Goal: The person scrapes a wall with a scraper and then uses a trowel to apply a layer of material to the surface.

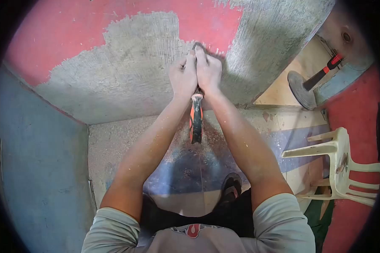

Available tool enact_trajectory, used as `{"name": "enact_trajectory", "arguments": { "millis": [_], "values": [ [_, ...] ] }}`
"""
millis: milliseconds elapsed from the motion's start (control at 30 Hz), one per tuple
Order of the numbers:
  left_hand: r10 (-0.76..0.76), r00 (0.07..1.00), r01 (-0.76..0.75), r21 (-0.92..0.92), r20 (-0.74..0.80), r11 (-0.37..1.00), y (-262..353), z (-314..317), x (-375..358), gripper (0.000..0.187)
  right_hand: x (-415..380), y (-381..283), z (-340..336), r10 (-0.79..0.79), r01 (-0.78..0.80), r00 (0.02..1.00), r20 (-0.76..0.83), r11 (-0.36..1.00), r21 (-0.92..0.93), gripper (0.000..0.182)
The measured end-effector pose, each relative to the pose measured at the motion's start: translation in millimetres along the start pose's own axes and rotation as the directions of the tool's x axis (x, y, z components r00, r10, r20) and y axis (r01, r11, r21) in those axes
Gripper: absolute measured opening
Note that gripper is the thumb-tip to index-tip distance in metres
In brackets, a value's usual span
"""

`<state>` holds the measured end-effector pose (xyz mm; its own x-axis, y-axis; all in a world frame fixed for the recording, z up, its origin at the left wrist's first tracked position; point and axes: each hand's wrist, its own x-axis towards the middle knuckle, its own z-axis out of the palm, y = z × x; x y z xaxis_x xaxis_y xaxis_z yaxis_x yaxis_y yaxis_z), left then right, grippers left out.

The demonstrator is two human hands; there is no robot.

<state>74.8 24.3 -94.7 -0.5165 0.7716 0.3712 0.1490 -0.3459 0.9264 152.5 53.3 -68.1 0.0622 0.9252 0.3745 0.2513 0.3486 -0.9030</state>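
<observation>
A scraper with an orange and black handle (196, 120) points down toward the floor, its upper part between my two hands. My left hand (184, 77) and my right hand (209, 71) are side by side, both closed around the tool's upper part. The small dark tip of the tool meets the wall (126, 80) at the lower edge of the pink paint (204, 21). Bare grey, scratched surface surrounds this patch. Pale dust covers both hands. My fingers hide most of the blade.
A pale plastic chair (340, 164) lies tipped over at the right. A round black base with a post (302, 90) stands beyond the wall's corner. Debris lies on the tiled floor (131, 143). A blue wall (42, 147) is at the left.
</observation>
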Motion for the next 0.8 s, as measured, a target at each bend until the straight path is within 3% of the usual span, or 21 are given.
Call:
{"name": "enact_trajectory", "arguments": {
  "millis": [67,167,233,300,367,400,433,467,567,700,800],
  "values": [
    [0.100,0.991,-0.102,-0.020,-0.093,0.995,-23,9,-6,0.037,-11,23,7,-0.048,0.048,0.997,-0.052,0.999,-0.008,0.052],
    [-0.029,0.998,0.024,-0.081,-0.061,0.996,-28,8,-16,0.036,-14,38,8,-0.028,0.027,0.998,-0.052,0.999,-0.032,0.053],
    [-0.053,0.998,0.050,-0.109,-0.029,0.993,-2,7,-4,0.033,-3,9,1,0.024,-0.026,0.999,-0.027,0.997,-0.069,0.052],
    [-0.093,0.996,0.088,-0.218,-0.016,0.972,23,10,3,0.033,4,2,0,-0.047,0.047,0.999,0.003,0.997,0.054,0.051],
    [-0.023,0.998,0.014,-0.149,-0.055,0.989,-4,11,3,0.034,2,5,3,-0.070,0.074,0.997,-0.040,0.993,0.087,0.051],
    [0.018,0.996,-0.025,-0.090,-0.082,0.996,-15,12,0,0.034,-1,18,6,-0.034,0.033,0.998,-0.046,0.999,-0.026,0.051],
    [0.055,0.993,-0.058,-0.029,-0.105,0.998,-16,12,-2,0.035,-6,20,9,0.007,-0.007,0.998,-0.066,1.000,0.009,0.051],
    [-0.029,0.997,0.020,-0.121,-0.072,0.992,-20,13,-5,0.034,-3,24,7,0.025,-0.027,0.999,-0.043,0.999,-0.029,0.052],
    [-0.036,0.999,0.036,-0.014,0.009,0.999,12,4,4,0.033,3,-7,-7,0.041,-0.041,0.999,0.007,0.999,-0.029,0.052],
    [-0.032,0.999,0.028,-0.111,-0.030,0.993,-4,12,3,0.033,3,14,1,-0.033,0.034,0.999,-0.036,0.999,0.025,0.054],
    [-0.142,0.990,0.142,-0.155,0.007,0.978,-11,13,-10,0.033,-5,19,-3,0.066,-0.065,0.997,-0.033,0.997,0.047,0.048]
  ]
}}
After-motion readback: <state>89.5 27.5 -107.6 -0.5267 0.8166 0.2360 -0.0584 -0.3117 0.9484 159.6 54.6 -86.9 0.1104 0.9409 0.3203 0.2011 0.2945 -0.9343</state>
